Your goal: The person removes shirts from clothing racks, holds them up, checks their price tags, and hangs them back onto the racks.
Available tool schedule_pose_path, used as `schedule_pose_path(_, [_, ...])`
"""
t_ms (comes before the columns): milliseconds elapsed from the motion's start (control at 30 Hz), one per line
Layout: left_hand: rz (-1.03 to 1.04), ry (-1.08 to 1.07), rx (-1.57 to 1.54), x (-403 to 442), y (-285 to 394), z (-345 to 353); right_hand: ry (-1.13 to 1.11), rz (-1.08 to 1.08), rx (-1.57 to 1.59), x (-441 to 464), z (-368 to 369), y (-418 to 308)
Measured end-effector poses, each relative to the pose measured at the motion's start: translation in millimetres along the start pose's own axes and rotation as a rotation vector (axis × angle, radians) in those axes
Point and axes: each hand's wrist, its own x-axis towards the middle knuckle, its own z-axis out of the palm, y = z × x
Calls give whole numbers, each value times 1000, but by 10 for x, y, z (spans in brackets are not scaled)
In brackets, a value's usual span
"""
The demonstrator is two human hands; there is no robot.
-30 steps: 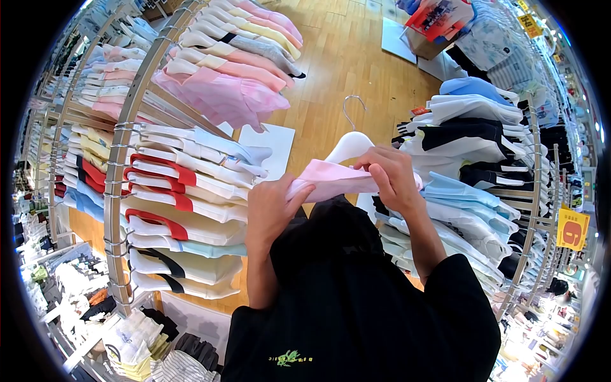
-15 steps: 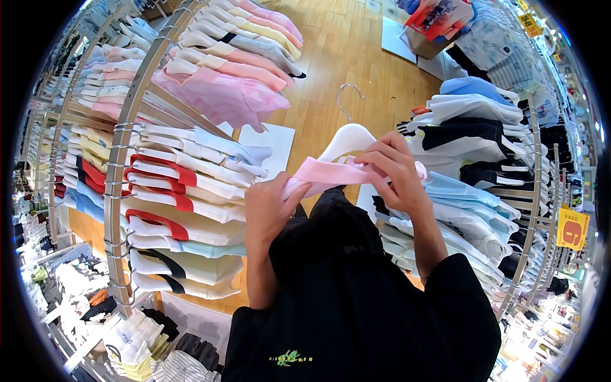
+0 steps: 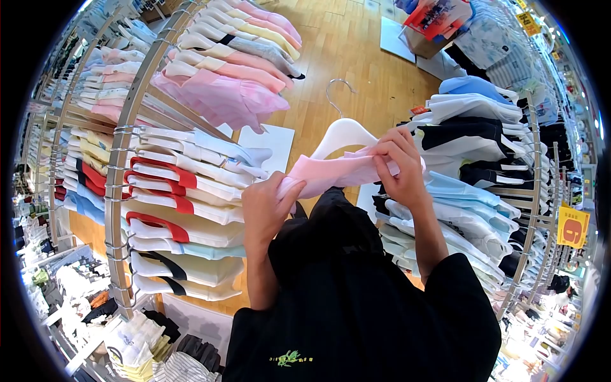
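- There are two hands of the person, and both hold the same one pink garment (image 3: pixel 331 176), which is near the middle of the view.
- The left hand (image 3: pixel 264 205) is at the garment's nine o'clock end; its grip is narrow, with the cloth between thumb and fingers.
- The right hand (image 3: pixel 402 167) is at the three o'clock end, and it also pinches the cloth closely.
- The garment is one piece, light pink and plain, drawn across between the hands, with soft folds near the right fingers.
- One white hanger (image 3: pixel 344 135) rises from the garment toward twelve o'clock, with one metal hook (image 3: pixel 330 90).
- At nine o'clock, one metal rail (image 3: pixel 118 191) carries many clothes; two pieces with dark trim (image 3: pixel 168 266) hang lowest.
- At eleven o'clock, several pink pieces (image 3: pixel 223 95) hang.
- At three o'clock, one more rail (image 3: pixel 536 153) carries many clothes, and one large yellow sign (image 3: pixel 573 226) is beyond it.
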Motion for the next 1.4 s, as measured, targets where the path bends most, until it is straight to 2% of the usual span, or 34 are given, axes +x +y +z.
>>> schedule_pose_path(167, [-25, 41, -13, -11, -118, 20, 156, 54, 131, 13, -28, 139])
schedule_pose_path(233, [-50, 36, -38, -23, -152, -27, 192, 165, 95, 13, -114, 261])
schedule_pose_path(300, [-70, 31, -65, -20, -152, -58, 172, 193, 79, 3, -168, 317])
schedule_pose_path(367, [-136, 69, -149, -15, -121, -89, -52, 346, 149, -55, -201, 382])
schedule_pose_path(400, [-131, 66, -152, -12, -124, -99, -47, 348, 145, -72, -217, 406])
schedule_pose_path(467, [-180, 65, -161, -16, -142, -122, -110, 545, 75, -123, -233, 449])
schedule_pose_path(667, [-204, 144, -197, -22, -204, -105, 134, 488, 406, -231, -145, 607])
schedule_pose_path(767, [-222, 250, -264, -26, -273, -92, 43, 602, 497, -361, -142, 716])
schedule_pose_path(800, [-276, 256, -260, -32, -298, -104, 18, 563, 447, -396, -119, 753])
schedule_pose_path(933, [-255, 310, -291, -14, -272, -101, 8, 596, 513, -510, -40, 892])
schedule_pose_path(1000, [-250, 304, -295, -21, -278, -92, 204, 587, 281, -520, 36, 932])
schedule_pose_path(1133, [-278, 293, -292, -43, -292, -83, 243, 684, 252, -504, 12, 978])
schedule_pose_path(1200, [-298, 280, -321, -55, -319, -70, 367, 737, 476, -438, 13, 886])
schedule_pose_path(1333, [-300, 302, -329, -81, -273, -61, 373, 797, 662, -510, 11, 1010])
schedule_pose_path(1400, [-289, 323, -336, -93, -270, -51, 464, 819, 779, -521, 33, 1042])
